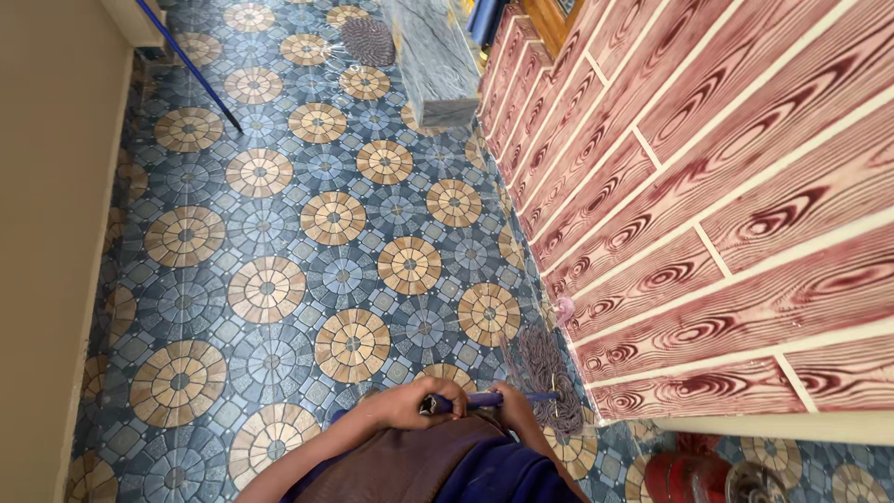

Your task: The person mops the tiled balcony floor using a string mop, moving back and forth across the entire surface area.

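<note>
The head view looks down at a floor (279, 233) with blue and tan circle tiles. The left hand (410, 402) and the right hand (517, 410) both hold a blue mop handle (475, 401) tight. The grey mop head (549, 373) rests on the floor, touching the red wood-look wall (708, 186). A grey block (433, 56) stands far off by that wall.

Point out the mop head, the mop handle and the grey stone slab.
mop head (545, 377): head view, on the grey strands by the wall.
mop handle (484, 400): head view, on the blue shaft between the hands.
grey stone slab (430, 56): head view, on its top face.
</note>
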